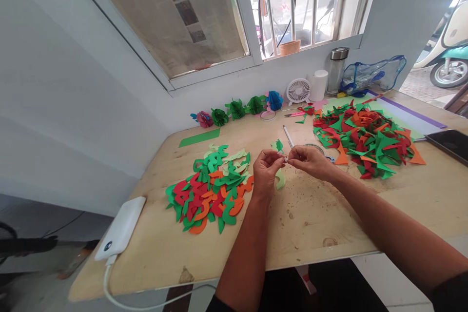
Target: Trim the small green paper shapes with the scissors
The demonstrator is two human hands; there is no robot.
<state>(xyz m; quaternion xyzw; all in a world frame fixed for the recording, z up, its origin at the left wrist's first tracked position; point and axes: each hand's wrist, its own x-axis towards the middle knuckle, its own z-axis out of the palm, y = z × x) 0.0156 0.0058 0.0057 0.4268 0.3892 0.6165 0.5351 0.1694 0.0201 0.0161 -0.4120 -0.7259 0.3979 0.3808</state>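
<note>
My left hand (pixel 268 168) and my right hand (pixel 309 161) meet over the middle of the table, fingertips pinched close together. Between them shows a tiny whitish bit (pixel 286 159), too small to name. Under my left hand lies a pale green curved paper cutout (pixel 280 180). A small green paper piece (pixel 279 146) sits just beyond the hands, beside a white pen (pixel 288 135). Partly hidden behind my right hand are scissors (pixel 330 159) with a blue-grey handle. Left of my hands spreads a pile of curved green, red and orange paper cutouts (pixel 208 190).
A heap of paper scraps (pixel 369 136) covers the right side, near a black phone (pixel 451 144). Along the wall stand folded paper figures (pixel 236 108), a small white fan (pixel 298 91), a glass bottle (pixel 336 72) and a clear pouch (pixel 375 75). A white power bank (pixel 122 226) lies at the left edge.
</note>
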